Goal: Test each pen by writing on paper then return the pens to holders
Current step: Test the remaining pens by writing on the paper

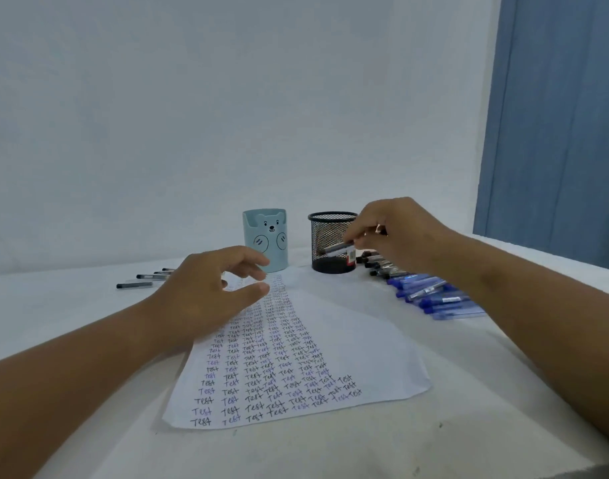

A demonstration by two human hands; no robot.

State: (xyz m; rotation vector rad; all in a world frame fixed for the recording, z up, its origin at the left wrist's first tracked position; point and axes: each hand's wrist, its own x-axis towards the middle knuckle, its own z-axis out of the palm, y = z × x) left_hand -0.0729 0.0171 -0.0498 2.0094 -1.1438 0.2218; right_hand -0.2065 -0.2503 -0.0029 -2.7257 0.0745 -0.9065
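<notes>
R hand [396,233] pinches black pen [334,249] centre-right of frame, in front of mesh holder [330,242]. L hand [213,288] loosely spread, holding nothing, over paper [348,340]. Bear holder [265,243] centre.

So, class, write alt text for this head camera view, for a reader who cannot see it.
A person's right hand pinches a black pen in front of a black mesh holder, while the left hand hovers, fingers loosely curled, over a sheet of paper filled with columns of the handwritten word "Test". A pale blue bear-faced holder stands beside the mesh one; blue pens lie to the right.
</notes>
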